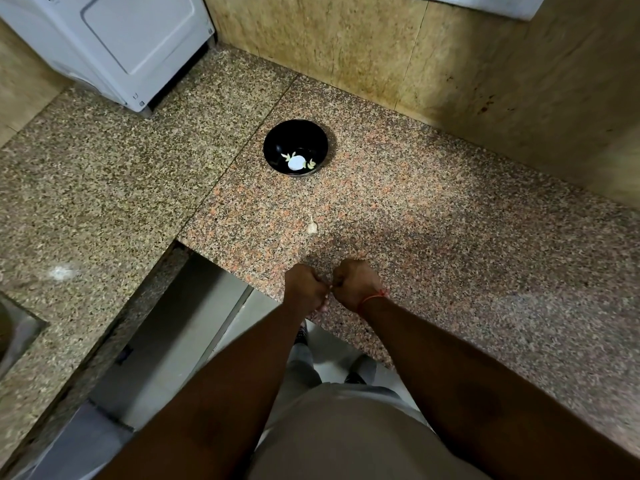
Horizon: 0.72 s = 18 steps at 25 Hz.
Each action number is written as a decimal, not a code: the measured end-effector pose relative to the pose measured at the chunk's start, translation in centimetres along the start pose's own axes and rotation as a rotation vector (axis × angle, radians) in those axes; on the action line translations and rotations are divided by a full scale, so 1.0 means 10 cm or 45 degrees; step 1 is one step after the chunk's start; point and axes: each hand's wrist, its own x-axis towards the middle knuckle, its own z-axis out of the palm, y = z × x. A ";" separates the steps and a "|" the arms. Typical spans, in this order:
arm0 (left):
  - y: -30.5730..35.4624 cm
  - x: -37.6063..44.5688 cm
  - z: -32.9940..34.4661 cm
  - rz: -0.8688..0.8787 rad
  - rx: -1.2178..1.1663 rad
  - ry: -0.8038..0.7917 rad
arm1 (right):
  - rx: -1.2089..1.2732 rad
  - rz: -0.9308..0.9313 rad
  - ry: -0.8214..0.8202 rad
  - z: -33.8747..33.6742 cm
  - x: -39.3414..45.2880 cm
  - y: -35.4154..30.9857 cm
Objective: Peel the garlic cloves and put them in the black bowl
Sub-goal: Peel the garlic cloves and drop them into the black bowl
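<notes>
Curling tight near the table [450, 216] edge, the left hand [304, 289] and right hand [356, 284] are pinching something tiny between them. A garlic clove [312, 226] is lying at twelve o'clock, the black bowl [295, 147] beyond.

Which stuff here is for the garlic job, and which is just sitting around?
For the job:
black bowl with peeled cloves
garlic piece on the counter
left hand, right hand, fingers curled close together

Just there:
white appliance
sink corner
</notes>
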 end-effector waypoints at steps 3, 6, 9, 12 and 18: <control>0.01 0.00 0.00 -0.047 -0.042 0.007 | 0.012 0.022 0.013 0.00 -0.01 -0.01; 0.02 0.00 -0.02 -0.057 0.029 -0.005 | -0.010 0.047 0.009 0.00 -0.02 -0.02; 0.02 0.00 -0.02 -0.066 0.036 -0.011 | 0.000 0.072 0.011 0.00 -0.02 -0.02; 0.01 0.01 -0.01 -0.094 0.012 0.010 | -0.001 0.088 0.003 0.01 -0.01 -0.02; 0.01 0.01 -0.01 -0.090 -0.032 0.030 | -0.039 0.069 0.021 0.03 0.01 -0.02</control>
